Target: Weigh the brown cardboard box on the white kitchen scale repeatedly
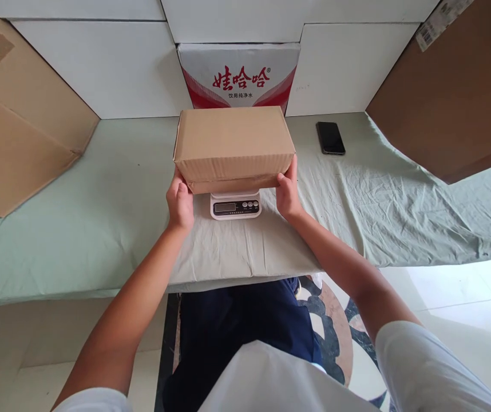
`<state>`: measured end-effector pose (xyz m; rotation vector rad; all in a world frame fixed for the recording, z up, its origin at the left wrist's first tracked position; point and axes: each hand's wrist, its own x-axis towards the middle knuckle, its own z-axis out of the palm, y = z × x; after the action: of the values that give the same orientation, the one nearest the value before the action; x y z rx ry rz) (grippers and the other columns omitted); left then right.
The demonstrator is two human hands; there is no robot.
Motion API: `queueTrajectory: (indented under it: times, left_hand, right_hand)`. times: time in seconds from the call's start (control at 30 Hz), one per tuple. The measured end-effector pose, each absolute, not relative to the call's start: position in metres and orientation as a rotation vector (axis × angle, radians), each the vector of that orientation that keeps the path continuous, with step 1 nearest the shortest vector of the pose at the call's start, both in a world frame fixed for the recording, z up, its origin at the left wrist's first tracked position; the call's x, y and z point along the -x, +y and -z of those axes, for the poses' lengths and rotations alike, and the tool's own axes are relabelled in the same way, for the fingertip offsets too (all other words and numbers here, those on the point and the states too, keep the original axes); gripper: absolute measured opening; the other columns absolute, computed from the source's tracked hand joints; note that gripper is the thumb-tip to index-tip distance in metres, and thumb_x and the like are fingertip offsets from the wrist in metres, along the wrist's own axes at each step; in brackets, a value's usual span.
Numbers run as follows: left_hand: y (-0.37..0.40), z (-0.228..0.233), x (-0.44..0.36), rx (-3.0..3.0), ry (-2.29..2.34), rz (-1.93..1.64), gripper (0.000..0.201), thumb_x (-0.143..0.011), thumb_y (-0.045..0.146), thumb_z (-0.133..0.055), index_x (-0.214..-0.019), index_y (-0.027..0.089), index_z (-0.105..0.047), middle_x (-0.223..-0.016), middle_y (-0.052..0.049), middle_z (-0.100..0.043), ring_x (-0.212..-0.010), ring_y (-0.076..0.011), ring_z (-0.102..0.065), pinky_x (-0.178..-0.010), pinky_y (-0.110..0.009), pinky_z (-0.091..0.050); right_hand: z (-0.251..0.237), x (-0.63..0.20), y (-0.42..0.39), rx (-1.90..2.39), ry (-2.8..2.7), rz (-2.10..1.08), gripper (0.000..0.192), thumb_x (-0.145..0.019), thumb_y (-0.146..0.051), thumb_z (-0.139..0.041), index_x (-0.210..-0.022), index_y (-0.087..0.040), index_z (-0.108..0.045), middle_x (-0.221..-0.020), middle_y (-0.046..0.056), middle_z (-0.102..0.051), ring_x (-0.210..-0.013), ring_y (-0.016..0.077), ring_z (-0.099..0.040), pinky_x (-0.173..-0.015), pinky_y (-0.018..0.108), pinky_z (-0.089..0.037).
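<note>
A closed brown cardboard box (234, 134) sits between my two hands, over a white digital scale (236, 216). My left hand (180, 200) grips the box's near left corner, thumb up along its side. At the near right corner my right hand (288, 191) holds it the same way. The box hides the scale's platform; only the front panel with its small display and several buttons shows. Whether the box rests on the platform or hangs just above it, I cannot tell. The display's reading cannot be made out.
Behind the box stands a white and red carton (240, 74) with Chinese lettering, against white panels. A black phone (330, 138) lies to the right on the green cloth (125, 229). Large cardboard boxes flank both sides, one at left (26, 126), one at right (455, 97).
</note>
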<state>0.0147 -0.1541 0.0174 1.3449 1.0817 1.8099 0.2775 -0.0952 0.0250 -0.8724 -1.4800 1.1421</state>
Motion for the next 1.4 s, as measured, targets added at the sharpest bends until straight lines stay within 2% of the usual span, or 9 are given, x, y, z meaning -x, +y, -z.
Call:
queueTrajectory:
  times: [0.07,0.17,0.27,0.33,0.57,0.73,1.0,1.4]
  left_hand:
    - [-0.154,-0.016,-0.016,-1.284,1.067,-1.828,0.062,-0.086,0.079,-0.056,-0.129,0.036,-0.069,-0.143,-0.005,-0.068,-0.149,-0.0286,-0.053,-0.119,-0.037,-0.049]
    - [-0.150,-0.010,-0.016,-1.156,1.095,-1.893,0.065,-0.082,0.081,-0.062,-0.124,0.032,-0.069,-0.130,-0.009,-0.073,-0.135,-0.0298,-0.064,-0.104,-0.039,-0.058]
    - [-0.147,-0.004,-0.015,-1.078,1.082,-1.966,0.062,-0.080,0.077,-0.067,-0.120,0.029,-0.068,-0.118,-0.010,-0.074,-0.122,-0.0276,-0.070,-0.091,-0.036,-0.060]
    - [-0.147,-0.003,-0.014,-1.083,1.067,-1.975,0.059,-0.080,0.075,-0.069,-0.118,0.030,-0.067,-0.115,-0.009,-0.074,-0.119,-0.0266,-0.071,-0.088,-0.034,-0.060]
    - [-0.149,-0.004,-0.016,-1.099,1.108,-1.953,0.064,-0.080,0.077,-0.067,-0.124,0.030,-0.066,-0.120,-0.009,-0.073,-0.121,-0.0287,-0.070,-0.090,-0.036,-0.060]
    - [-0.146,-0.004,-0.014,-1.097,1.121,-1.947,0.071,-0.080,0.078,-0.065,-0.133,0.030,-0.063,-0.131,-0.010,-0.070,-0.131,-0.0302,-0.065,-0.099,-0.038,-0.058]
    - [-0.145,-0.002,-0.012,-1.146,1.199,-1.916,0.078,-0.079,0.082,-0.062,-0.138,0.031,-0.061,-0.141,-0.011,-0.066,-0.141,-0.0317,-0.059,-0.104,-0.041,-0.058]
    - [-0.146,-0.005,-0.014,-1.146,1.166,-1.927,0.077,-0.079,0.079,-0.065,-0.139,0.031,-0.061,-0.147,-0.011,-0.063,-0.143,-0.0321,-0.058,-0.110,-0.045,-0.055]
  right_hand:
    - [-0.019,-0.276,-0.093,0.838,-1.471,-1.070,0.092,-0.084,-0.079,-0.053,-0.163,-0.046,-0.022,-0.176,-0.007,-0.028,-0.170,0.0323,-0.013,-0.140,0.061,-0.017]
    - [-0.010,-0.273,-0.088,0.741,-1.466,-0.982,0.095,-0.081,-0.081,-0.055,-0.163,-0.045,-0.022,-0.176,-0.007,-0.026,-0.169,0.0333,-0.016,-0.140,0.060,-0.015]
    - [-0.003,-0.270,-0.085,0.679,-1.468,-0.943,0.096,-0.079,-0.080,-0.058,-0.162,-0.045,-0.022,-0.175,-0.006,-0.026,-0.167,0.0332,-0.020,-0.140,0.059,-0.015]
    - [0.000,-0.269,-0.085,0.677,-1.472,-0.927,0.094,-0.080,-0.079,-0.057,-0.161,-0.045,-0.023,-0.174,-0.006,-0.028,-0.166,0.0327,-0.021,-0.140,0.059,-0.015]
    - [0.004,-0.271,-0.082,0.690,-1.505,-0.917,0.093,-0.080,-0.078,-0.055,-0.161,-0.044,-0.021,-0.174,-0.006,-0.025,-0.166,0.0328,-0.019,-0.140,0.059,-0.015]
    - [0.005,-0.272,-0.080,0.666,-1.568,-0.884,0.095,-0.083,-0.077,-0.054,-0.163,-0.043,-0.015,-0.176,-0.005,-0.021,-0.166,0.0334,-0.018,-0.140,0.059,-0.016]
    - [-0.002,-0.273,-0.085,0.694,-1.608,-0.868,0.096,-0.085,-0.076,-0.053,-0.164,-0.042,-0.012,-0.179,-0.006,-0.015,-0.168,0.0317,-0.015,-0.141,0.057,-0.012]
    - [-0.007,-0.272,-0.086,0.741,-1.523,-0.961,0.094,-0.081,-0.075,-0.058,-0.161,-0.037,-0.025,-0.175,0.000,-0.027,-0.163,0.0319,-0.027,-0.139,0.054,-0.021]
